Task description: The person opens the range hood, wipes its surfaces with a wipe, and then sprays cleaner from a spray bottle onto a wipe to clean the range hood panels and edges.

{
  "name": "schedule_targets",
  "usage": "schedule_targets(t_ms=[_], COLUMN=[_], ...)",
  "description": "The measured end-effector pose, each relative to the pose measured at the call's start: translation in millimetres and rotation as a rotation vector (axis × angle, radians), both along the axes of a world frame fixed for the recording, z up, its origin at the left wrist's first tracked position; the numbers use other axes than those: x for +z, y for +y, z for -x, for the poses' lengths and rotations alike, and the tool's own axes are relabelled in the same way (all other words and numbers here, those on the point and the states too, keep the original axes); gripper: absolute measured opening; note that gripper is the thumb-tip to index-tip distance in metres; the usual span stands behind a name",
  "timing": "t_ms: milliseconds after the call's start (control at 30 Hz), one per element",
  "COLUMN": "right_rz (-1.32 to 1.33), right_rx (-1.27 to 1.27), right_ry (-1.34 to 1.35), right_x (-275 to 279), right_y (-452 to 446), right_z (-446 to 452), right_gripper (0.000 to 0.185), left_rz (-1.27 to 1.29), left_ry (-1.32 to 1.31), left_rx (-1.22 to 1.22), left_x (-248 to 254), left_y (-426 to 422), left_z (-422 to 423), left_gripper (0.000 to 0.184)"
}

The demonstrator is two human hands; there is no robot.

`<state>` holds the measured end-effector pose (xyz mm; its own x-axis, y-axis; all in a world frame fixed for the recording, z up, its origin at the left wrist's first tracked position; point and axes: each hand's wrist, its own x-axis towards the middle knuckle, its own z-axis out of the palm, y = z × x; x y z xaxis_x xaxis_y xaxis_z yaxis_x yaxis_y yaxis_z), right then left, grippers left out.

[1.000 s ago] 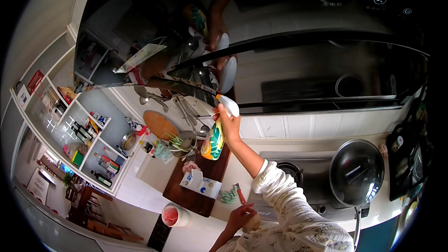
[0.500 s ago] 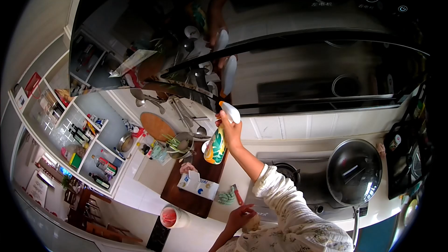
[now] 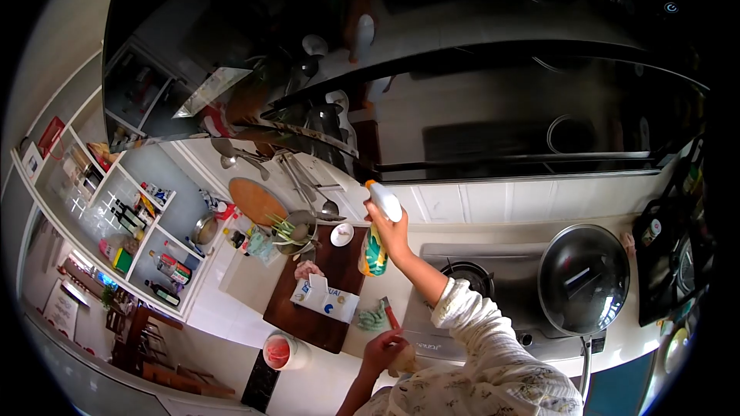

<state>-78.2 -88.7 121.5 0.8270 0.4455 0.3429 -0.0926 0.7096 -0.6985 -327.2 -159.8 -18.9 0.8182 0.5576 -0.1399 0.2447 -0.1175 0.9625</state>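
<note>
My right hand [image 3: 389, 227] is wrapped round a spray bottle [image 3: 374, 254] with a white and orange trigger head and a green, yellow and white leaf-patterned body. The bottle is upright, raised in front of the range hood's lower edge, its orange nozzle towards the upper left. Lower down, by the counter's front edge, my left hand [image 3: 381, 350] is curled, with a tan object [image 3: 405, 358] at its fingers that is partly hidden. Just beyond it lie a red-handled tool [image 3: 391, 314] and a green-white cloth [image 3: 371, 317].
A black range hood [image 3: 462, 123] hangs overhead. To the right, a lidded wok [image 3: 583, 281] sits on the stove [image 3: 509, 327]. A dark wooden board [image 3: 327, 339] bears a white-blue box [image 3: 327, 302] and a small white bowl [image 3: 341, 235]. A white tub [image 3: 293, 356] stands at the front left.
My right hand and the spray bottle are lower and slightly further right, away from the hood's edge. My left hand has shifted slightly left, its fingers more curled. The view has shifted slightly.
</note>
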Motion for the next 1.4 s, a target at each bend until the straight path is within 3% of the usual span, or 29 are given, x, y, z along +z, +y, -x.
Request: schedule_targets(t_ms=[100, 267, 533, 667, 933, 1000, 1233, 1400], right_rz=[0.070, 0.178, 0.261, 0.323, 0.517, 0.537, 0.701, 0.793], right_rx=[-0.049, -0.027, -0.048, -0.005, 0.140, 0.030, -0.181, -0.479], right_ry=[-0.111, -0.059, -0.222, -0.353, -0.535, -0.621, -0.261, -0.287], right_x=[-24, -55, -54, -61, -104, -137, -205, -268], right_y=[-19, -37, -40, -17, 85, 117, 159, 179], right_z=[8, 14, 26, 36, 50, 49, 46, 26], right_gripper=[0.020, 0.022, 0.027, 0.036, 0.049, 0.050, 0.047, 0.050], left_rz=[-0.037, 0.075, -0.008, 0.078, 0.270, 0.274, 0.367, 0.518], left_ry=[-0.035, -0.109, -0.132, -0.048, -0.152, -0.152, -0.075, -0.121], left_rx=[0.012, 0.048, 0.052, 0.131, 0.241, 0.267, 0.386, 0.408], left_x=[10, 9, -1, -7, -22, -26, -33, -34], left_y=[9, 17, 15, 20, 58, 74, 133, 175], left_z=[6, 12, 17, 30, 64, 77, 130, 151], left_gripper=[0.034, 0.033, 0.033, 0.030, 0.030, 0.029, 0.025, 0.022])
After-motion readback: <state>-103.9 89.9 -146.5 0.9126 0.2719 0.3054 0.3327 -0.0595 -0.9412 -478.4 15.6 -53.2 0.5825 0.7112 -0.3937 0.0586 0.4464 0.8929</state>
